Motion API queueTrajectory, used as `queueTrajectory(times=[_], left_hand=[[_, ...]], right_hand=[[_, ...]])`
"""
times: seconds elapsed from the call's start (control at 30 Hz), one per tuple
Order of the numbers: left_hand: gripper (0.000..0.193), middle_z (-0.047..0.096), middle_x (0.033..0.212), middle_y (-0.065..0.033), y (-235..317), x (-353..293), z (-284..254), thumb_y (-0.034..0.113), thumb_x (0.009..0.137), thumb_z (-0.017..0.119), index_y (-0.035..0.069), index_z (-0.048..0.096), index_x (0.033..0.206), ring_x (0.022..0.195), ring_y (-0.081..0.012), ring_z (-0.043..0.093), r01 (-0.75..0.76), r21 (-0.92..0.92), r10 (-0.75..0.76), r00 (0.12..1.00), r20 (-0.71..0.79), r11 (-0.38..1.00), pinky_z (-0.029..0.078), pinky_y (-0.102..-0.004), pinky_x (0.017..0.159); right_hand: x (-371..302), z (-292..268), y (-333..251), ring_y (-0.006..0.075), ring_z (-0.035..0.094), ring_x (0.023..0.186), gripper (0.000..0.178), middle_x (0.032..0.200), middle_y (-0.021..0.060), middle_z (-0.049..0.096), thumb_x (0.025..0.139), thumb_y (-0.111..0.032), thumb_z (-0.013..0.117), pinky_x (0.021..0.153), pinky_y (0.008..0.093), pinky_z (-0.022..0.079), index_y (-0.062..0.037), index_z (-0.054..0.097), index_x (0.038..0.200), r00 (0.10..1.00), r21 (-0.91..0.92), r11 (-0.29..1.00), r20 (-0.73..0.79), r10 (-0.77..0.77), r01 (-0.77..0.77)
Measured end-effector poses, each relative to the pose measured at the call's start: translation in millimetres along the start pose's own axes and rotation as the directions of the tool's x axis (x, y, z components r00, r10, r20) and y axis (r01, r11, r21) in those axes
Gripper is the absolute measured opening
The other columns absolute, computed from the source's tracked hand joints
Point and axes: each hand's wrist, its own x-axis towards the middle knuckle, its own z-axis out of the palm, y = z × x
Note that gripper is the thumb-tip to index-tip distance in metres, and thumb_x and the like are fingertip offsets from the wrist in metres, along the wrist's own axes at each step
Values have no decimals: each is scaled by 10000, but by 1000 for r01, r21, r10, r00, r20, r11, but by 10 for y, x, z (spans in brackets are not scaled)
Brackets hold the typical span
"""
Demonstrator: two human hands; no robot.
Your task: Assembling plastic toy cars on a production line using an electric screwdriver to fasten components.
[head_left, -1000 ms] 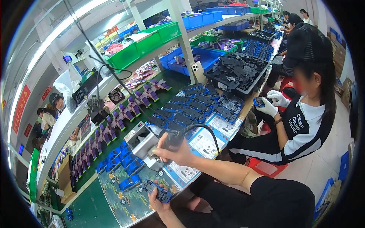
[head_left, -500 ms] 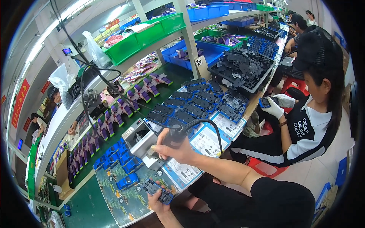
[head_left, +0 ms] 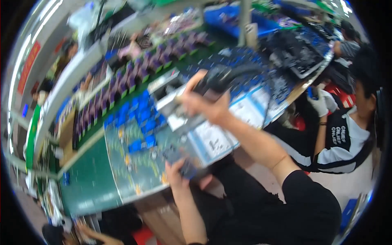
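Note:
My right hand [head_left: 206, 105] is wrapped round a black corded electric screwdriver [head_left: 216, 81], held beside a grey metal box [head_left: 166, 93] that looks like a screw feeder. Lower down, over the table's near edge, my left hand [head_left: 175, 174] grips a toy car chassis [head_left: 188, 167], dark with some blue; motion blurs its details. Blue toy car bodies [head_left: 136, 112] stand in a group left of the metal box, and one blue car body [head_left: 142, 143] is nearest my left hand. Printed paper sheets [head_left: 214, 141] lie beneath and right of my right hand.
Purple toy parts [head_left: 143, 67] line the bench's far side. Dark car chassis [head_left: 241, 57] spread behind the screwdriver, near a black tray [head_left: 292, 51] and a blue bin [head_left: 218, 20]. At right sits a co-worker with white gloves [head_left: 322, 102]; another person's arm [head_left: 96, 233] shows at lower left.
The view has swung and blurred, so the bench sits higher and to the right. Both hands keep their hold. At lower left another person has come into view.

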Motion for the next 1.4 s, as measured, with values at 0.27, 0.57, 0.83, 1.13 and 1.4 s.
queueTrajectory(times=[0.27,0.57,0.83,1.13,1.4], left_hand=[[654,638,1175,-143,95,-6,184,-113,805,603,61,460,1419,937,-256,674,-2,-9,1,996,-90,1000,607,-436,761],[655,645,1163,-143,82,-46,225,-122,804,615,63,465,1414,925,-255,679,4,-4,-4,999,-53,1000,612,-426,749],[500,658,1144,-155,65,-13,238,-99,810,638,25,525,1281,918,-257,682,-9,-8,9,996,-93,1000,609,-411,736],[481,640,1115,-125,129,39,258,-84,791,655,33,518,1237,886,-239,697,4,1,-4,998,-63,1000,615,-375,696],[506,637,1131,-124,95,-8,301,-92,796,653,35,508,1263,917,-230,693,-11,-31,7,995,-98,999,612,-366,711]], right_hand=[[108,119,200,110,595,512,134,631,56,611,878,-69,730,531,248,496,-7,611,877,983,-134,980,129,-132,149],[163,247,467,21,452,565,281,583,-57,528,840,-137,803,508,232,353,-41,611,658,986,-246,958,112,-124,148],[1,186,289,91,528,424,291,529,15,569,872,-235,759,462,256,435,-55,638,678,964,-70,973,139,226,-218],[-781,375,33,119,546,455,175,592,51,583,853,-100,740,485,261,473,-14,587,846,942,294,898,171,288,-328],[-962,355,91,156,514,496,203,641,82,522,863,-118,667,508,311,479,-14,493,878,911,21,937,241,333,-348]])
